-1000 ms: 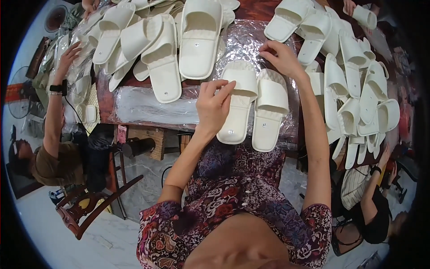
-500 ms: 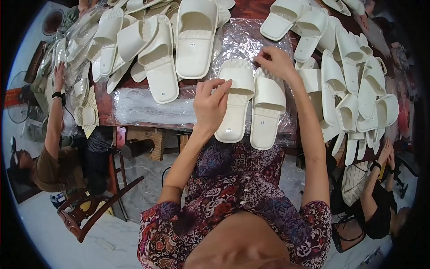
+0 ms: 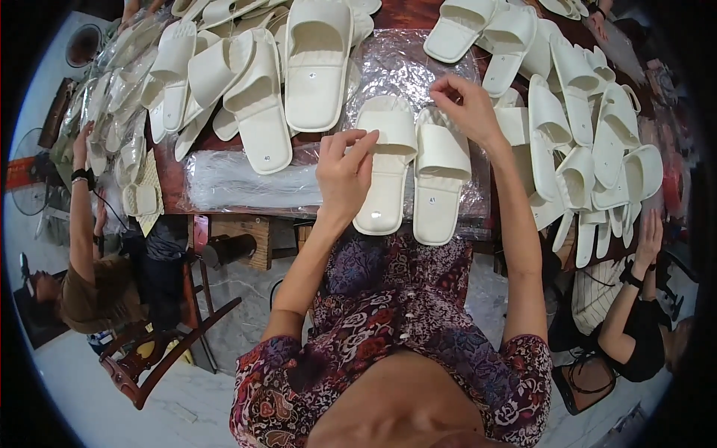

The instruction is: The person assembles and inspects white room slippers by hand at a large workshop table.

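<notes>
Mid-frame, above the wearer's lap: two off-white open-toe slippers, L slipper [image 3: 385, 187] & R slipper [image 3: 435, 205], side by side, straps up, heels twd bottom of frame. Both on clear plastic film [image 3: 388, 63] over worktop [image 3: 403, 13], heels at or nr its near edge.

L hand [image 3: 345, 175]: fingers loosely bent, tips at outer edge of L slipper's strap [image 3: 396, 131]; can't tell if pinching or just resting. R hand [image 3: 474, 116]: thumb & index drawn close nr R slipper's toe end, not gripping either slipper afaict; can't tell if anything thin is held.

Handling (est.): v. light, prob. padded foam, bendy. Strap soft, would squash if gripped hard. Not fragile, but pale fabric prob. marks easily. Film looks slick, so pair may skate if nudged. Best hold: sole edges at mid-length, or strap & sole tog.; heel-only grip prob. lets toe droop.

More slippers heaped upper L of frame, L pile [image 3: 310, 89], & upper R, R pile [image 3: 549, 138].
</notes>
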Demonstrator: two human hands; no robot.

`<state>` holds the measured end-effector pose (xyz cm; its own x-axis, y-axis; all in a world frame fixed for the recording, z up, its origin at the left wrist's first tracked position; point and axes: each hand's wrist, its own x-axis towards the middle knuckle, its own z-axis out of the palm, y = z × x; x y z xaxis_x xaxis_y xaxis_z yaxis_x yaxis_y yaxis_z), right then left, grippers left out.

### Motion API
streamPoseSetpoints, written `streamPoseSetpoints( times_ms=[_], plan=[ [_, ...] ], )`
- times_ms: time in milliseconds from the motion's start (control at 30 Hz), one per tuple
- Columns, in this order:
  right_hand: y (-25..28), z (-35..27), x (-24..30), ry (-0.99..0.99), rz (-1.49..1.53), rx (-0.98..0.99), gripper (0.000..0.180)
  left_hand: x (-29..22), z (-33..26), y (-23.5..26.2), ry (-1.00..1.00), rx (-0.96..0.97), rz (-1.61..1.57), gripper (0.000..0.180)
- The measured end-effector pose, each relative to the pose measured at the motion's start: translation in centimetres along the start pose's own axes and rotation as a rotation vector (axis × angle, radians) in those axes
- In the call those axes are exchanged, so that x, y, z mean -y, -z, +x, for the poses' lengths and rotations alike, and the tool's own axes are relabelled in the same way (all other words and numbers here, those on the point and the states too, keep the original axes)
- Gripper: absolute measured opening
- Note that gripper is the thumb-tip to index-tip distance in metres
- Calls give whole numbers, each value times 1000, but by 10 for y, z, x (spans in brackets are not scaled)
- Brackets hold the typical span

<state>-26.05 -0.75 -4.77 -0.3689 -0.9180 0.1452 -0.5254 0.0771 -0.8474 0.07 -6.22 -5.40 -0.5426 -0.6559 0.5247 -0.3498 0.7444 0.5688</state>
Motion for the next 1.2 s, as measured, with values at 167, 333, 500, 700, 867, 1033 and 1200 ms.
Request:
streamPoseSetpoints(
  times_ms=[167, 333, 500, 700, 867, 1033, 1200],
  plan=[
    [-2, -23, 17, 90, -98, -216, 18, 1, -2, 0, -10, -13, 7, 39],
    [-9, -85, 46, 43, -45, -332, 13, 3, -2, -2, -6, -15, -10, 38],
    [-40, -143, 51, 108, -223, -394, 12, 3, -2, -5, 32, -36, -73, 37],
    [-67, -154, 39, 28, -226, -372, 30, 5, -1, -12, 36, -85, -118, 35],
    [-74, -136, 39, -17, -172, -277, 50, -4, -4, -16, 15, -89, -108, 36],
    [-82, -117, 26, 87, -264, -365, 49, -11, -4, -18, -28, -91, -75, 36],
    [-82, -113, 18, -69, -273, -427, 18, -14, -4, -21, -48, -95, -95, 38]
  ],
)
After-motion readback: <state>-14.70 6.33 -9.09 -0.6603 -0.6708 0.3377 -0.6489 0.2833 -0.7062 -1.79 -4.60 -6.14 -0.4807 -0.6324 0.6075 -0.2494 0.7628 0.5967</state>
